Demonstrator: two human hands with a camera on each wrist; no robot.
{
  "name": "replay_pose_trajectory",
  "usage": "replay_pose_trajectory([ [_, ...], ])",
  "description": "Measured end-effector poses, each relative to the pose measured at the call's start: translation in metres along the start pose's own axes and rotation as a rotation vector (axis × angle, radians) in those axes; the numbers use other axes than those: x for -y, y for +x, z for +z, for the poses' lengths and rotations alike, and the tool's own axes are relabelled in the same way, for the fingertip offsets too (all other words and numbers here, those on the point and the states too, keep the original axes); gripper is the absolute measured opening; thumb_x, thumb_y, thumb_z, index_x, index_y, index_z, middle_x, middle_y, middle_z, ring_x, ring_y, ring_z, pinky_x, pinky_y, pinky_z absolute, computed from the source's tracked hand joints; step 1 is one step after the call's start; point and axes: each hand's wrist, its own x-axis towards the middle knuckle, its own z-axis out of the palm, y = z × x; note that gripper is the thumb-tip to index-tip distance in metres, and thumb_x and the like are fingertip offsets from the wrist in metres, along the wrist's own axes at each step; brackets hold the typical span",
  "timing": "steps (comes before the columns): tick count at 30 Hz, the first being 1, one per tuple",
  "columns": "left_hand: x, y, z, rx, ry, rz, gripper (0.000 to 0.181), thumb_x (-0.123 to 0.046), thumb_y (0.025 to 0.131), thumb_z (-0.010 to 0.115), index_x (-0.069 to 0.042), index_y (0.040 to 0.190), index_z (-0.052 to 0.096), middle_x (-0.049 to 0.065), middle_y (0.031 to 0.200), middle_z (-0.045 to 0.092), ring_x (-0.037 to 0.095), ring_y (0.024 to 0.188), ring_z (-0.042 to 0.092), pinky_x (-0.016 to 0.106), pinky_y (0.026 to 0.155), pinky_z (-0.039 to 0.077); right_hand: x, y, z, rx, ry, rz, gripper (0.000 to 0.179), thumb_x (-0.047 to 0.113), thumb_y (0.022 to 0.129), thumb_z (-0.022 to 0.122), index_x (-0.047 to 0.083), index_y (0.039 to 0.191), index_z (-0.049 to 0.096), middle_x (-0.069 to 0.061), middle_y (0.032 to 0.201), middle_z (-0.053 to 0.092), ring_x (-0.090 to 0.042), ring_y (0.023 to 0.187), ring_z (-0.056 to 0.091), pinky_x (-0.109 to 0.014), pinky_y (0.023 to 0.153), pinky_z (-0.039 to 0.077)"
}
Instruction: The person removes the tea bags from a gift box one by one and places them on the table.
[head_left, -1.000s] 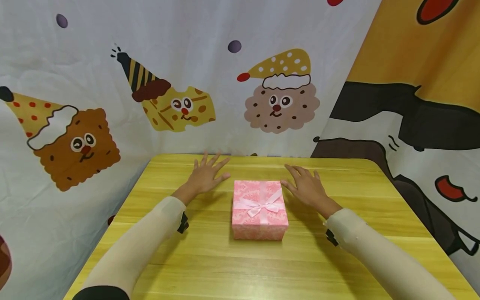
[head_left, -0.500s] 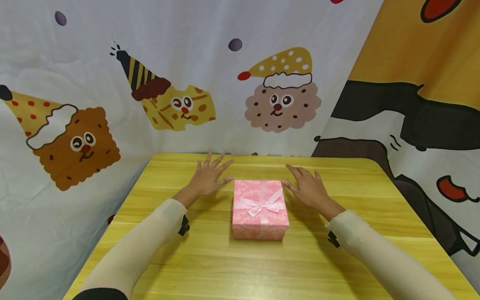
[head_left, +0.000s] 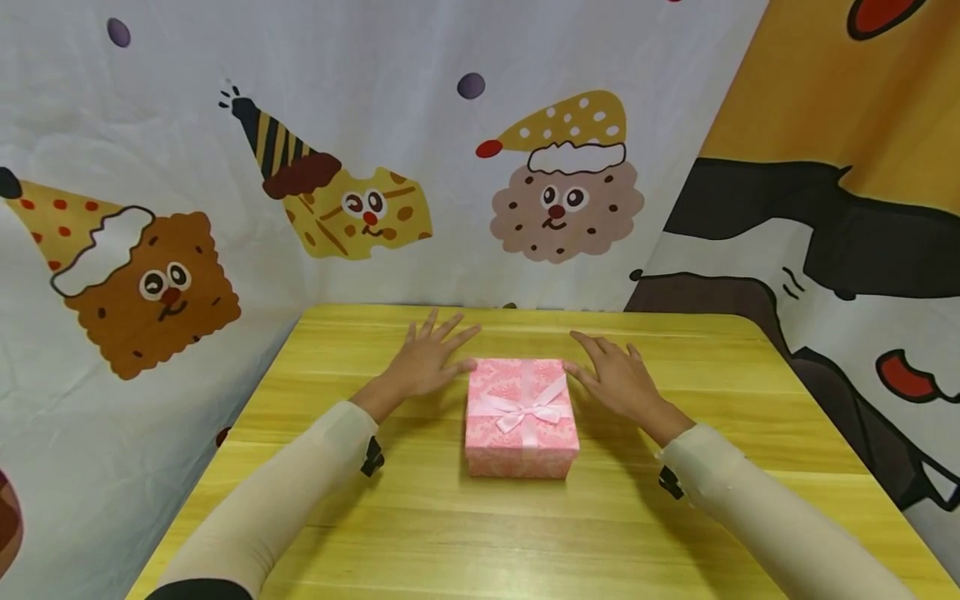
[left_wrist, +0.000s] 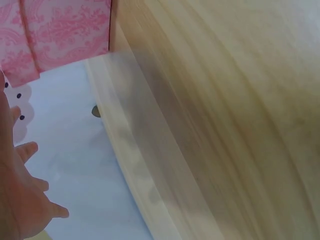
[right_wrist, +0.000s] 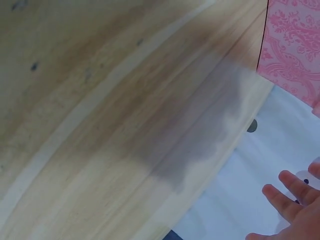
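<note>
A pink patterned gift box (head_left: 521, 462) with a pale ribbon bow (head_left: 527, 414) on its lid sits on the wooden table. At its far left corner is my left hand (head_left: 422, 364), fingers spread and thumb tip right at the lid's edge. My right hand (head_left: 618, 379) is by the far right corner, thumb tip close to the lid, fingers stretched forward. Neither hand grips anything. In the left wrist view the box's side (left_wrist: 70, 32) shows at the top left, above the spread fingers. The right wrist view has the box's side (right_wrist: 295, 47) at the upper right.
The yellow wood-grain table (head_left: 517, 533) ends at a far edge close beyond the fingers. Behind it hangs a white curtain (head_left: 360, 58) printed with cartoon biscuits and cheese. Dark wrist straps (head_left: 372, 457) show under both pale sleeves.
My left hand has moved right, bringing its thumb to the box's far left corner. The right hand has stayed nearly still, and the box has not moved.
</note>
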Motion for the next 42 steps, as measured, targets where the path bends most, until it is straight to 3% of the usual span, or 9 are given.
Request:
replay_pose_trajectory([
  [12, -0.01, -0.001, -0.002, -0.003, -0.021, 0.027, 0.066, -0.067, 0.104, 0.035, -0.042, 0.164, 0.021, -0.001, 0.173, 0.009, 0.043, 0.157, -0.004, 0.078, 0.117, 0.009, 0.007, -0.006, -0.006, 0.012, -0.005, -0.038, 0.071, 0.064, 0.105, 0.04, 0.022, 0.162, 0.032, -0.02, 0.153, 0.049, -0.045, 0.137, 0.049, -0.077, 0.116, 0.015],
  [19, -0.018, -0.003, -0.004, -0.001, -0.03, 0.057, 0.062, -0.063, 0.106, 0.037, -0.039, 0.163, 0.028, 0.0, 0.173, 0.013, 0.046, 0.157, 0.004, 0.078, 0.116, 0.013, 0.012, -0.009, -0.007, 0.007, -0.009, -0.072, 0.065, 0.053, 0.107, 0.047, 0.023, 0.162, 0.032, -0.02, 0.153, 0.049, -0.043, 0.139, 0.048, -0.077, 0.116, 0.017],
  [26, -0.024, -0.006, -0.005, 0.024, -0.048, 0.086, 0.062, -0.06, 0.107, 0.04, -0.031, 0.161, 0.037, 0.003, 0.172, 0.017, 0.045, 0.157, 0.008, 0.076, 0.118, 0.014, 0.015, -0.013, -0.006, -0.001, -0.003, -0.103, 0.06, 0.045, 0.108, 0.048, 0.02, 0.161, 0.034, -0.021, 0.151, 0.052, -0.043, 0.138, 0.049, -0.077, 0.114, 0.022],
  [33, -0.029, -0.01, -0.005, 0.056, -0.063, 0.1, 0.063, -0.063, 0.106, 0.037, -0.032, 0.161, 0.036, 0.005, 0.172, 0.019, 0.043, 0.157, 0.007, 0.072, 0.12, 0.01, 0.022, -0.017, -0.006, 0.016, 0.019, -0.113, 0.057, 0.038, 0.108, 0.045, 0.02, 0.161, 0.035, -0.019, 0.151, 0.053, -0.042, 0.139, 0.048, -0.074, 0.115, 0.026],
  [42, -0.035, -0.016, -0.009, 0.09, -0.047, 0.107, 0.065, -0.065, 0.106, 0.035, -0.032, 0.162, 0.035, 0.009, 0.17, 0.023, 0.041, 0.156, 0.016, 0.071, 0.12, 0.019, 0.031, -0.019, -0.007, 0.029, 0.02, -0.141, 0.057, 0.036, 0.106, 0.05, 0.018, 0.159, 0.039, -0.017, 0.149, 0.055, -0.04, 0.139, 0.049, -0.072, 0.116, 0.026],
])
